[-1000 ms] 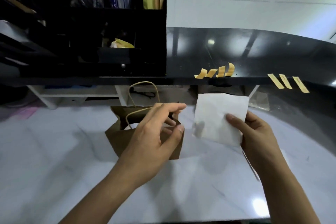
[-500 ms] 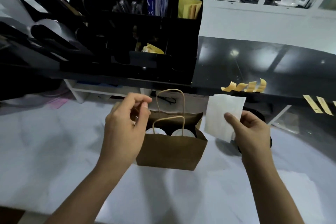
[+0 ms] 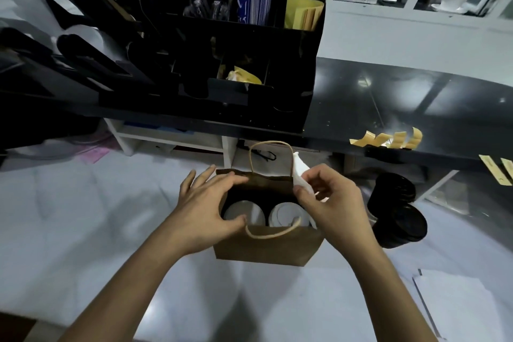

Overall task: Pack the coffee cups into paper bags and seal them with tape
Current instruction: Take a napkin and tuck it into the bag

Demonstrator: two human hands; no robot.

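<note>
A brown paper bag (image 3: 268,250) stands upright and open on the pale desk (image 3: 83,216), near its middle. Two coffee cups with white lids, one on the left (image 3: 244,214) and one on the right (image 3: 286,214), sit side by side inside the bag. The left hand (image 3: 206,209) spans the bag's left end, fingers spread and fairly straight over the far rim, thumb at the near rim beside the left cup. The right hand (image 3: 331,207) pinches a crumpled white napkin (image 3: 301,175) at the bag's right end, above the right cup. The near handle (image 3: 273,233) droops over the front wall; the far handle (image 3: 270,157) stands upright. A stack of black lids (image 3: 397,216) rests just right of the bag. Yellow tape strips (image 3: 388,139) hang from the edge of the black counter (image 3: 416,97) behind.
</note>
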